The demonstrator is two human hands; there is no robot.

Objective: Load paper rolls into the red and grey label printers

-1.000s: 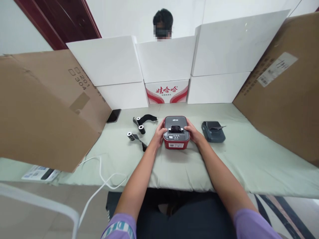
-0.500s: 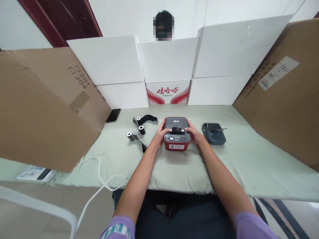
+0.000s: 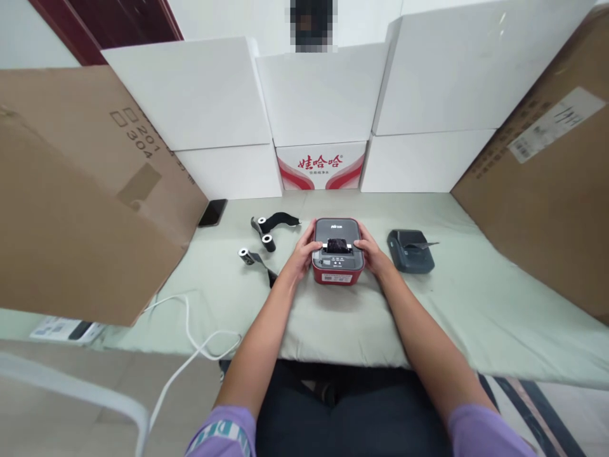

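A red label printer [image 3: 339,271] with a dark grey top stands in front of me, a piece of black ribbon or film [image 3: 337,245] showing in its top slot. On its left side my left hand [image 3: 303,252] is wrapped round the casing, thumb on the top by the slot. From the other side my right hand [image 3: 371,249] grips it the same way, its thumb at the slot's right end. The fingers under both sides are partly hidden. Left of the printer lie black ribbon rolls [image 3: 269,242] with white cores and loose tails.
A smaller dark printer [image 3: 412,252] with a strip sticking out lies to the right. At the back left is a phone [image 3: 212,212]. A white cable [image 3: 188,330] loops over the table's front edge. Cardboard panels [image 3: 85,190] and white boxes [image 3: 318,95] enclose the table; a person is behind.
My view has tipped down and moved slightly closer. Both hands keep the same grip on the printer, with no clear movement of it on the table.
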